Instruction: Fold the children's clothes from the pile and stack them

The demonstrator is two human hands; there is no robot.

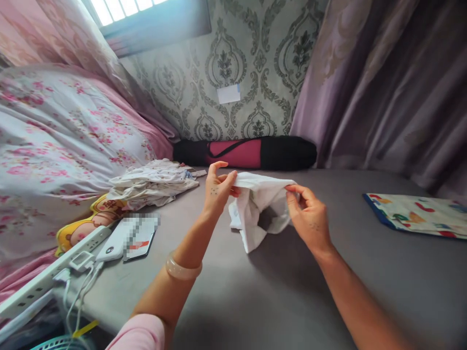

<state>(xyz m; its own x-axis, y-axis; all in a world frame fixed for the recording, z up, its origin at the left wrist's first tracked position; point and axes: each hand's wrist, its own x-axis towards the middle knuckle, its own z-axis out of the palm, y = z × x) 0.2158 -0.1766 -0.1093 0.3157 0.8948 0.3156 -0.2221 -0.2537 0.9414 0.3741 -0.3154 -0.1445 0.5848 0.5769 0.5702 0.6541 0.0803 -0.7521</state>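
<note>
A white cloth garment (251,214) hangs between my two hands above the grey bed surface. Its kind is hard to make out; the upper edge is stretched between them and the lower part droops in folds. My left hand (219,187) pinches the left end of that edge between thumb and fingers, with the index finger raised. At the other end, my right hand (308,211) is closed on the right corner with thumb and fingertips. A pale bangle (183,269) circles my left forearm.
Crumpled light clothes (156,182) lie at the left, near a yellow cartoon cushion (105,209), a phone (142,238), a white power bank (113,243) and a power strip (54,270) with cables. A black and pink roll bag (237,153) lies along the wall. A patterned folded item (419,214) is at right.
</note>
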